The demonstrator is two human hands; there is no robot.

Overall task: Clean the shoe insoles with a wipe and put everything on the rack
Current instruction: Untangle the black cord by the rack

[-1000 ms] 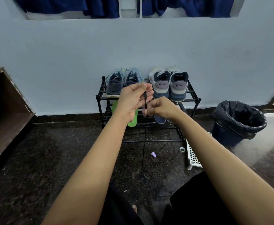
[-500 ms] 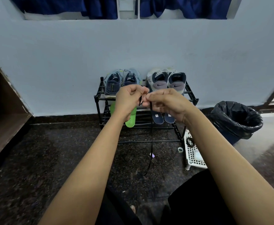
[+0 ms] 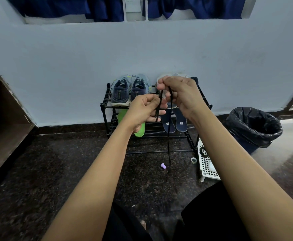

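A black shoelace (image 3: 168,140) hangs from my hands down to the floor. My right hand (image 3: 180,94) pinches its upper part in front of the rack's top shelf. My left hand (image 3: 144,110) grips a lower stretch of the lace, slightly left and below. Behind them stands the black rack (image 3: 105,105) against the wall. A dark blue pair of shoes (image 3: 128,91) sits on its top shelf; a second pair is mostly hidden by my right hand. On the lower shelf lie a green insole (image 3: 139,131) and two dark blue insoles (image 3: 175,122).
A bin lined with a black bag (image 3: 253,126) stands at the right. A white perforated basket (image 3: 206,162) sits on the floor beside the rack, with a small tape roll (image 3: 193,160) and a purple cap (image 3: 163,166) near it. A brown wooden bench (image 3: 5,129) is at left.
My right hand has risen above my left, drawing the lace upward. My left hand has dropped a little and now holds the lace lower down.
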